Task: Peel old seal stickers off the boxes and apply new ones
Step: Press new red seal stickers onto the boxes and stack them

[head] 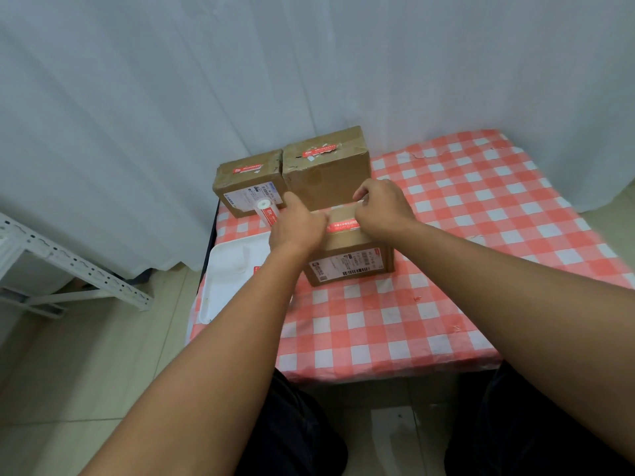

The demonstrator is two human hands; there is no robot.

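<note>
A small cardboard box [347, 266] with a shipping label stands on the checkered table in front of me. A red seal sticker [342, 225] lies across its top between my hands. My left hand [297, 228] is at the sticker's left end, closed around a roll of red stickers [266, 209] whose white core sticks out up and to the left. My right hand [383, 209] pinches the sticker's right end at the box's far top edge. Two more boxes stand behind: the left one [249, 187] and a taller one [330, 170], each with a worn red sticker on top.
A white tray [230, 276] lies on the table's left edge, partly under my left forearm. The red-and-white tablecloth [464, 218] stretches to the right. A white curtain hangs behind. A white metal rack [68, 262] stands on the floor at the left.
</note>
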